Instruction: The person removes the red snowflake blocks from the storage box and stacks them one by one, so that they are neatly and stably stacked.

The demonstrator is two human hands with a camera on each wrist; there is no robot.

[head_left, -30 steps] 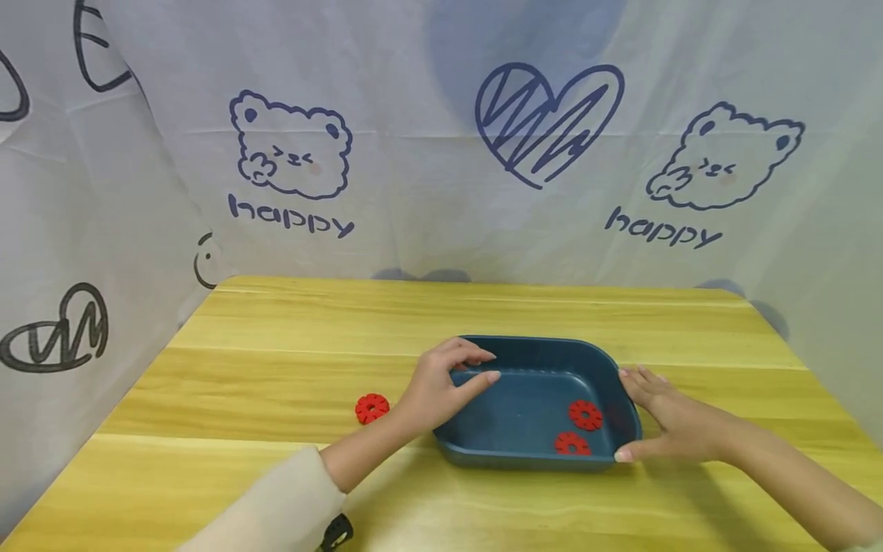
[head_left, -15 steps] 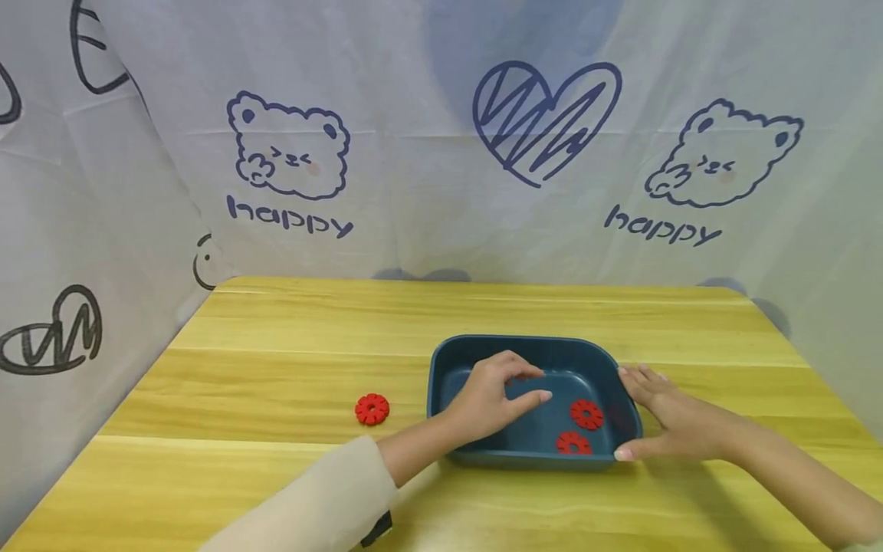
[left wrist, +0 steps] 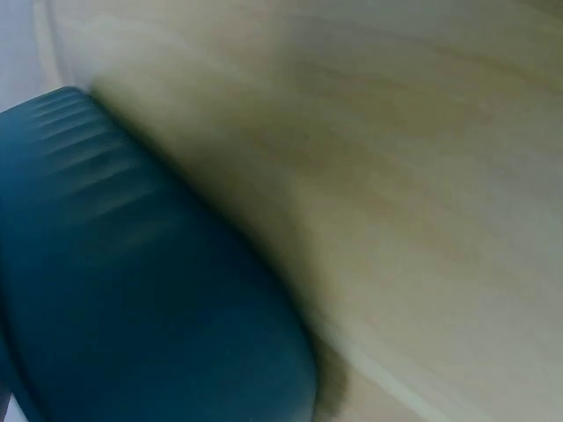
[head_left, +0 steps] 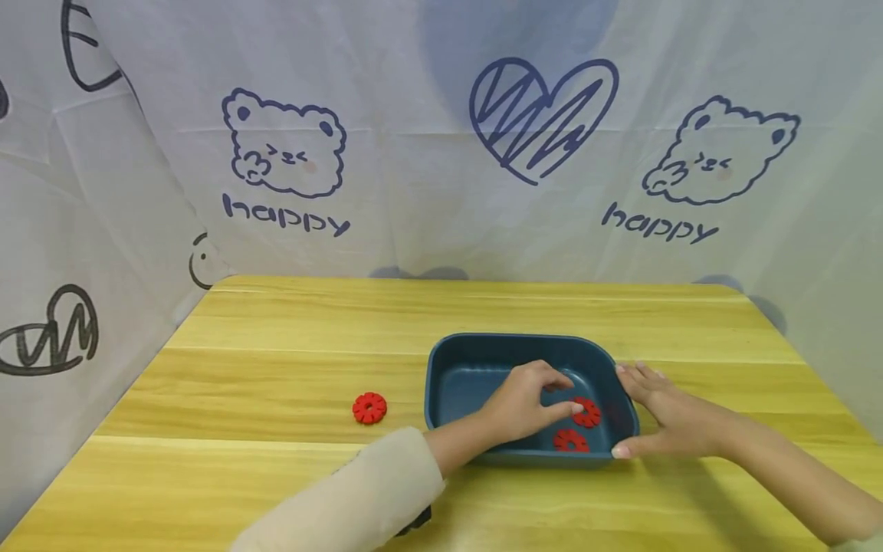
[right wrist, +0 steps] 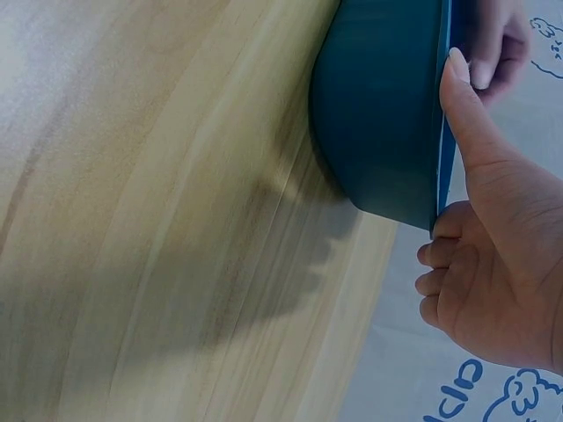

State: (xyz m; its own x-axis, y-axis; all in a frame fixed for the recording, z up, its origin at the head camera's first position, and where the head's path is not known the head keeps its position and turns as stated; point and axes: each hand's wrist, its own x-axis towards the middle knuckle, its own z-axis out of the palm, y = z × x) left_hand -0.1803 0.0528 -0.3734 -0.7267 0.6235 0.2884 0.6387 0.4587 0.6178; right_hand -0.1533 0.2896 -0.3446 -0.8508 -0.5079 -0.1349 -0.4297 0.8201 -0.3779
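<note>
My left hand (head_left: 523,405) reaches down into a dark blue plastic bin (head_left: 458,387), thumb and fingers apart with nothing between them. Its thumb tip overlaps a red notched disc (head_left: 589,418) on the bin floor in the head view. A second red notched disc (head_left: 570,440) lies nearer the front wall. My right hand (head_left: 672,420) rests against the bin's right end, fingers extended along the side and thumb at the near corner. In the right wrist view, the right thumb (right wrist: 475,123) touches the rim. The left wrist view shows the bin's outer wall (left wrist: 149,281), but no hand.
Another red notched disc (head_left: 369,408) lies on the wooden table (head_left: 276,383), left of the bin. Behind the table hangs a pale cloth (head_left: 407,192) printed with bears and hearts. A small black object (head_left: 417,522) shows under the left sleeve (head_left: 359,491).
My left hand has moved right across the bin, from its left rim to the red notched discs. The right hand stays at the right end, and the discs have not visibly moved.
</note>
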